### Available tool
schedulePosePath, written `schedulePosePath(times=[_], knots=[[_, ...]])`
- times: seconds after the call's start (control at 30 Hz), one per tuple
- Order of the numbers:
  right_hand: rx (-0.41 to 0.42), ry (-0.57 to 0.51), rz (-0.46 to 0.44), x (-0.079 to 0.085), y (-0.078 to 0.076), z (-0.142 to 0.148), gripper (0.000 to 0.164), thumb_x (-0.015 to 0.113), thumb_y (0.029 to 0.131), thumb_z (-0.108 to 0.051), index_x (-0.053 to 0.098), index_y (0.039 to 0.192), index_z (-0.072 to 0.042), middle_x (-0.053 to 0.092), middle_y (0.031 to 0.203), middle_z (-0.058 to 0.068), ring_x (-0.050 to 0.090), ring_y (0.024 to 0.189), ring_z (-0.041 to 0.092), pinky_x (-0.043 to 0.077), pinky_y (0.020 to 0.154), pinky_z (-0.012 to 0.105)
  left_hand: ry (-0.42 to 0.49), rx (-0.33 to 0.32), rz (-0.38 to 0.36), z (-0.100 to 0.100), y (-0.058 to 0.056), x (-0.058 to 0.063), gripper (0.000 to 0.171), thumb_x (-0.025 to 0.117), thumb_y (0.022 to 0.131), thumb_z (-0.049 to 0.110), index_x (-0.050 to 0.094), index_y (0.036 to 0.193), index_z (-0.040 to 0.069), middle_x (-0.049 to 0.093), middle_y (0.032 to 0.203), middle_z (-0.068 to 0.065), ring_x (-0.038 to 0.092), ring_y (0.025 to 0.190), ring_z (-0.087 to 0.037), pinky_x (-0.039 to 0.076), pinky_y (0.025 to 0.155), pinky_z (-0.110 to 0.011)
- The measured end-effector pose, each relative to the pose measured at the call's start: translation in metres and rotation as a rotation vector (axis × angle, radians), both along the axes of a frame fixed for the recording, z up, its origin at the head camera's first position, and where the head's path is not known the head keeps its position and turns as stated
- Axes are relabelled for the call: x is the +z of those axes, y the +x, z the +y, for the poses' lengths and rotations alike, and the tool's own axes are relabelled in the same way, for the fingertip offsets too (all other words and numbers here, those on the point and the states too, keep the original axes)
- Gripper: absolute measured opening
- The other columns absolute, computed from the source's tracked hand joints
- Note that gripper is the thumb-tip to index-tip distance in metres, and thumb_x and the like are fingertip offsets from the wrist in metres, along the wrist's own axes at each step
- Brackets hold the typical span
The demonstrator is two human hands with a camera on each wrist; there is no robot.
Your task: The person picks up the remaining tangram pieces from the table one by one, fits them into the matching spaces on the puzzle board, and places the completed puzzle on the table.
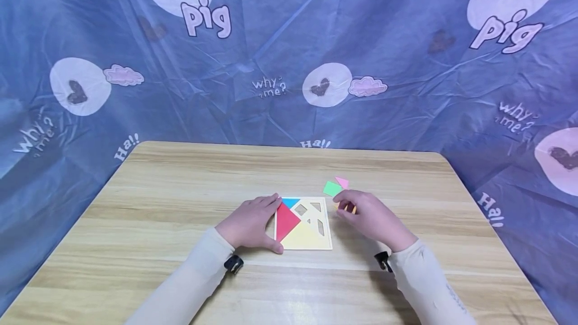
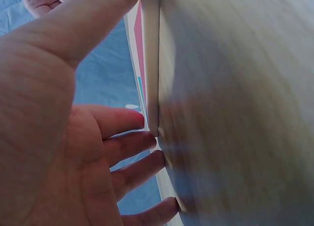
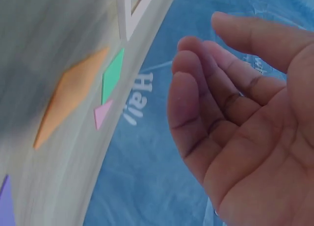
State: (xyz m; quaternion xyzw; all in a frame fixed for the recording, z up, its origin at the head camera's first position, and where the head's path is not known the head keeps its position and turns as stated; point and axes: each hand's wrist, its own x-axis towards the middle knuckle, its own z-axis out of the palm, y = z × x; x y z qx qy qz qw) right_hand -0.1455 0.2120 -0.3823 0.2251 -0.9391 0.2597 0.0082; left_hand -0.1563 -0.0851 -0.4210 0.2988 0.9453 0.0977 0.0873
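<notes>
On the wooden table lies a white puzzle board (image 1: 326, 237). A red triangle (image 1: 286, 221), a blue piece (image 1: 290, 202) and a pale yellow triangle (image 1: 307, 239) fill part of it; several recesses on its right side show bare. My left hand (image 1: 250, 222) rests along the board's left edge, thumb at the near corner, fingers spread toward the far one. Over an orange parallelogram (image 3: 71, 96) hovers my right hand (image 1: 372, 217), fingers loosely bent, holding nothing. It partly hides the orange piece in the head view. Beyond are a green square (image 1: 331, 188) and a pink triangle (image 1: 342, 182).
A purple piece (image 3: 7, 206) lies at the lower left of the right wrist view; my right hand hides it in the head view. The wooden table (image 1: 180, 179) extends around the board. Behind it hangs a blue printed cloth (image 1: 271, 34).
</notes>
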Motion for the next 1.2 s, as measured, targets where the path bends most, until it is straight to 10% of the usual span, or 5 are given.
schedulePosePath(times=[0.6, 1.2], knots=[[-0.2, 0.101, 0.059, 0.009, -0.007, 0.042, 0.02, 0.069, 0.083, -0.01, 0.067, 0.103, -0.005, 0.066, 0.089, 0.002, 0.061, 0.081, 0.018, 0.05, 0.073, 0.038, 0.006, -0.006, -0.005, 0.001, 0.0, 0.0, 0.115, 0.067, 0.063, 0.075, 0.029, 0.149, 0.009, 0.028, 0.155, -0.006, 0.029, 0.139, -0.026, 0.03, 0.108, -0.048], [-0.203, 0.215, 0.007, -0.002, -0.012, 0.038, 0.024, 0.068, 0.085, -0.019, 0.067, 0.104, -0.004, 0.064, 0.087, 0.004, 0.061, 0.08, 0.022, 0.049, 0.072, 0.044, 0.011, -0.008, -0.008, -0.001, -0.001, 0.001, 0.115, 0.068, 0.063, 0.074, 0.03, 0.149, 0.007, 0.027, 0.155, -0.007, 0.029, 0.139, -0.027, 0.029, 0.108, -0.049]])
